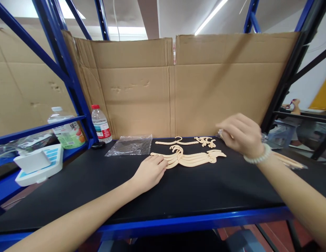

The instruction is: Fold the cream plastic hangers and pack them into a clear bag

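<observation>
Left hand: my left hand (pixel 149 171) lies palm down on the black bench top (pixel 100 185); the fingers rest loosely together with their tips touching the left end of the hanger stack (pixel 188 157); nothing is gripped.
Right hand: my right hand (pixel 240 134) hovers above the right end of the bench; the fingers are curled in and pinched on a bit of crinkled clear plastic (pixel 221 133) that shows at the knuckles; I cannot tell whether it is a bag or a scrap.
Hanger stack: pale, cream-coloured little hangers lying flat and fanned in the middle of the bench, hooks bunched at the top; flat, thin and smooth, with curved shoulders.
Single hanger: one more hanger (pixel 176 141) lies alone just behind the stack; beside it sits a small heap of hooks (pixel 206 141) or clips of the same colour.
Handling: I judge these very light and fairly stiff, yet thin enough to snap if bent; they would slide readily over one another and on the smooth top; the straight shoulders or the bunched hooks look like the surest hold.
Bag: a flat clear plastic bag (pixel 131 145) lies behind my left hand; limp, glossy, wrinkled.
Surroundings: corrugated cardboard wall (pixel 178 87) at the back, creased; blue steel shelf frame (pixel 65 63); a water bottle (pixel 101 124) with a red cap at the left rear.
</observation>
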A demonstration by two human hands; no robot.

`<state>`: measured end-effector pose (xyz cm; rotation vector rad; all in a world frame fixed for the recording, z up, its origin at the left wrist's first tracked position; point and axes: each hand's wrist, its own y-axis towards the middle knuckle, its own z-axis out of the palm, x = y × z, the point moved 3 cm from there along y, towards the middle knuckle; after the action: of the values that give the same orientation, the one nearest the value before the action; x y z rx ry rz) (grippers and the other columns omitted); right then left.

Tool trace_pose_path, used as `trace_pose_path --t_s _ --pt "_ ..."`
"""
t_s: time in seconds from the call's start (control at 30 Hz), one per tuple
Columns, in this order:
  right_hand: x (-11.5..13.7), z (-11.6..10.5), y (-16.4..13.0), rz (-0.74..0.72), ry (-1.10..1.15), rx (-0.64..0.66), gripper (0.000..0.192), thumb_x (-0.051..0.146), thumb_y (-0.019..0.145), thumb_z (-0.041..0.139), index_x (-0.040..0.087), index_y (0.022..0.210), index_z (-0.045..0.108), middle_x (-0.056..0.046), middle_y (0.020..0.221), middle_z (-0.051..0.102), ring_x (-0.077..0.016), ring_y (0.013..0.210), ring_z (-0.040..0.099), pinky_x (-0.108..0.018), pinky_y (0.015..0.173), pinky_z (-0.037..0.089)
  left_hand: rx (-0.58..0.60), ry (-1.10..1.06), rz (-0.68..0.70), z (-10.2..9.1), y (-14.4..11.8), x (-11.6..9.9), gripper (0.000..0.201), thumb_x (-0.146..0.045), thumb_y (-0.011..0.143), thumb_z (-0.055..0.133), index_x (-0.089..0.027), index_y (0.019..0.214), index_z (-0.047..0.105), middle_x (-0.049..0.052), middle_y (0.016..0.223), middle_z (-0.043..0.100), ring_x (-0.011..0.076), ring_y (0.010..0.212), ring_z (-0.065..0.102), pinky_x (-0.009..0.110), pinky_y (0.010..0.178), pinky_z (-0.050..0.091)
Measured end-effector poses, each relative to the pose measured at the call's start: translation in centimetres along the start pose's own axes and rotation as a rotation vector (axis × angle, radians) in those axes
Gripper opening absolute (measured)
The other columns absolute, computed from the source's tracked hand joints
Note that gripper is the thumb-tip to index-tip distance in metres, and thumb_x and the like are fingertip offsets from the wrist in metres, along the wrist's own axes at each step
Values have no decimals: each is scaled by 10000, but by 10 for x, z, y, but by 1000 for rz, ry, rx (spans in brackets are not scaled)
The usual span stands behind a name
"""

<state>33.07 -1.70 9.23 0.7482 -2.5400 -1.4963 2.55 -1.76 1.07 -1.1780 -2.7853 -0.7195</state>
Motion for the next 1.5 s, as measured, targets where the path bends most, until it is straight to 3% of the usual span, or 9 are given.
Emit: trace_pose_path --t_s 0.03,0.17,0.3,0.5,0.77,1.03,1.5 --pt "-17 15 9 166 39 113 229 190 907 477 208 994 688 -98 968 710 -191 923 615 -341 875 447 -2 -2 2 0 0 0 153 -160 922 424 -179 885 571 61 919 618 202 866 571 326 795 444" --pt "-67 73 6 445 93 324 218 115 821 487 122 869 700 -97 762 723 -182 680 656 -280 645 497 -14 -22 2 -2 1 0 135 -156 907 445 -183 881 575 56 917 623 200 849 580 327 780 448" --pt "-84 106 -31 494 160 484 150 191 805 557 146 776 698 -57 710 723 -172 656 668 -234 581 494 -30 -74 7 -2 2 1 106 -146 881 482 -187 871 580 46 897 629 198 834 583 318 750 453" --pt "-84 116 -44 416 236 629 255 301 761 655 156 965 706 -57 815 733 -190 711 672 -249 617 515 -17 -81 8 0 3 4 123 -148 880 482 -191 826 584 39 860 627 192 808 581 312 730 453" --pt "-88 128 -50 323 225 653 234 219 757 621 209 966 727 -46 894 743 -208 780 688 -269 678 533 -38 -76 7 -1 4 8 137 -139 885 473 -189 804 572 38 844 631 187 766 577 301 692 449" --pt "-93 138 -55 285 213 595 195 160 739 634 213 896 738 -40 857 736 -196 730 680 -272 665 533 -32 -104 2 1 4 12 115 -124 870 490 -189 818 569 39 875 628 198 818 576 312 726 462" --pt "-88 123 -46 223 274 397 191 140 788 580 210 845 747 -55 887 709 -175 679 638 -291 665 529 -58 -161 -13 -2 3 11 109 -136 852 510 -185 887 601 37 915 636 203 852 592 330 762 482"
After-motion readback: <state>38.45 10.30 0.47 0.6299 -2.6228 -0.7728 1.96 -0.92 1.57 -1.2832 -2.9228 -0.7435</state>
